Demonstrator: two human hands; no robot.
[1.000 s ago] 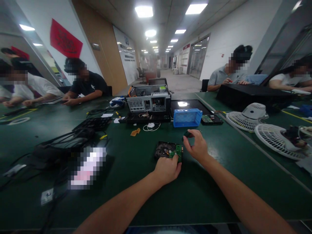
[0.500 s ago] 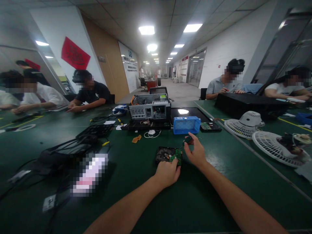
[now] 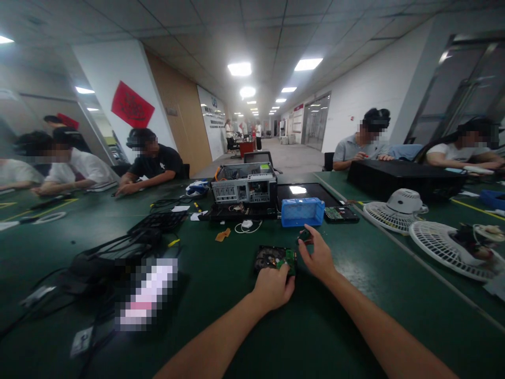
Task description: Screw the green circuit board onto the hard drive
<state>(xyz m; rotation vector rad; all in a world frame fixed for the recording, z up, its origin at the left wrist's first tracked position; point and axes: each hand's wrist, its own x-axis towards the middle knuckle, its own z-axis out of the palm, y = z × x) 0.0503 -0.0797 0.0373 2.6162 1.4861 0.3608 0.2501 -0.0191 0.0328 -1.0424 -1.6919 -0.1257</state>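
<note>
A hard drive (image 3: 265, 258) lies on the green table in front of me, its green circuit board (image 3: 290, 258) facing up. My left hand (image 3: 273, 287) grips the drive's near right corner, with the thumb underside hidden and a fingertip on the board. Just right of the drive, my right hand (image 3: 316, 252) is raised a little above the table. It pinches a small dark tool, which looks like a screwdriver (image 3: 303, 236), between thumb and fingers. The tool's tip is too blurred to tell whether it touches the drive.
Beyond my hands stand a blue plastic bin (image 3: 302, 212), an opened computer case (image 3: 244, 184) and another circuit-board unit (image 3: 340, 213). White fan parts (image 3: 398, 210) lie right. Black straps and cables (image 3: 98, 266) and a blurred bright phone-like thing (image 3: 150, 295) lie left. Co-workers sit at both sides.
My view has tilted up slightly, so the whole scene sits lower in the picture. Both hands keep nearly the same places around the hard drive, with their holds unchanged.
</note>
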